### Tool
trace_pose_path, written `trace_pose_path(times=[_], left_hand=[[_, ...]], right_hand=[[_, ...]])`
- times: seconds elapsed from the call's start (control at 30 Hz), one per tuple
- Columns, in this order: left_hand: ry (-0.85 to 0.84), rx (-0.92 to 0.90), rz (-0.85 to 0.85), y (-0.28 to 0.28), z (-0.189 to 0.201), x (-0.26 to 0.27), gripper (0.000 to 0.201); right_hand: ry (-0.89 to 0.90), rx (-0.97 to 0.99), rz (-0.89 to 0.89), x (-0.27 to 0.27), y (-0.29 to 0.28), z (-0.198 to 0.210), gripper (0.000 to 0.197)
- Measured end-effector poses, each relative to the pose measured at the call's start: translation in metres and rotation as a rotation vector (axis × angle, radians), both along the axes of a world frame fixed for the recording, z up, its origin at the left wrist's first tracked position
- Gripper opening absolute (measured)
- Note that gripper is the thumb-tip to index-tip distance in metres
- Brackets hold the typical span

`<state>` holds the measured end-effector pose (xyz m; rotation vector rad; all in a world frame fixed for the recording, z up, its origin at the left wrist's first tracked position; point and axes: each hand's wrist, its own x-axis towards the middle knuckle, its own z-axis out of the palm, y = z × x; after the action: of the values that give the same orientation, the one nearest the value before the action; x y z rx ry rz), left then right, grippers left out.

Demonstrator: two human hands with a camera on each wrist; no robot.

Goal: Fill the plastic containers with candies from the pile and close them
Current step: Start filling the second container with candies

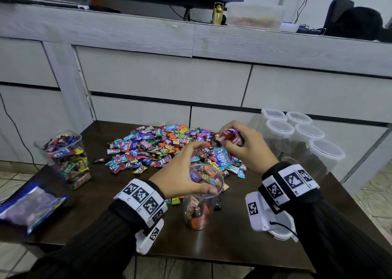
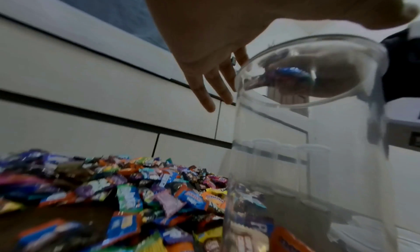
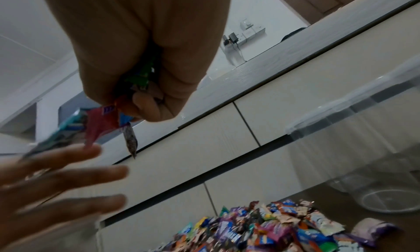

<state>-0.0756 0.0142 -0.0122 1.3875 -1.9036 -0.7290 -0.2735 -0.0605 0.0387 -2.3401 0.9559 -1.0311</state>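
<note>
Gripping a bunch of wrapped candies [image 1: 230, 137], the right hand [image 1: 246, 149] hangs above the right edge of the candy pile [image 1: 165, 147], fingers curled round the wrappers and a light blue one dangling below the fist. Only the right wrist view shows that grasp from beneath: a green wrapper wedged between palm and fingers, a red and a teal one sticking out to the left. The left hand [image 1: 186, 172] is spread and relaxed, palm down over the open container [image 1: 201, 196], thumb lying at the near rim; whether the palm touches the rim cannot be told. The left wrist view shows what the head view hides (the container's clear wall seen from low down), with candies settled only in the bottom part. That container stands on the dark table [image 1: 233, 236] just near of the pile. To the far right is a cluster of lidded empty containers [image 1: 297, 130]; at the left a container full of candies [image 1: 67, 157], and a blue bag [image 1: 29, 206] beside it. A white lid [image 1: 280, 234] lies under the right wrist.
</note>
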Motion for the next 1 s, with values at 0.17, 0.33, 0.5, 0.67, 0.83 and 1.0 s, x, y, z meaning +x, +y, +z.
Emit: trace_pose_path(times=[0.17,0.33,0.5,0.67,0.83,1.0], left_hand=[[0.331,0.178,-0.112,0.002,-0.013,0.000,0.109],[0.310,0.128,-0.086,0.001,-0.023,0.001,0.100],[0.266,0.067,-0.087,0.001,-0.023,0.000,0.098],[0.247,0.088,-0.086,0.001,-0.024,0.002,0.107],[0.230,0.092,-0.074,0.001,-0.025,0.002,0.100],[0.261,0.080,-0.069,0.000,-0.028,0.001,0.098]], right_hand=[[0.071,0.031,0.144,0.023,0.022,-0.016,0.016],[0.200,-0.002,0.220,0.029,0.028,-0.029,0.020],[0.298,-0.072,0.255,0.034,0.029,-0.037,0.024],[0.283,-0.074,0.256,0.036,0.039,-0.042,0.025],[0.198,-0.035,0.204,0.034,0.042,-0.047,0.021],[0.145,-0.091,0.216,0.034,0.042,-0.049,0.017]])
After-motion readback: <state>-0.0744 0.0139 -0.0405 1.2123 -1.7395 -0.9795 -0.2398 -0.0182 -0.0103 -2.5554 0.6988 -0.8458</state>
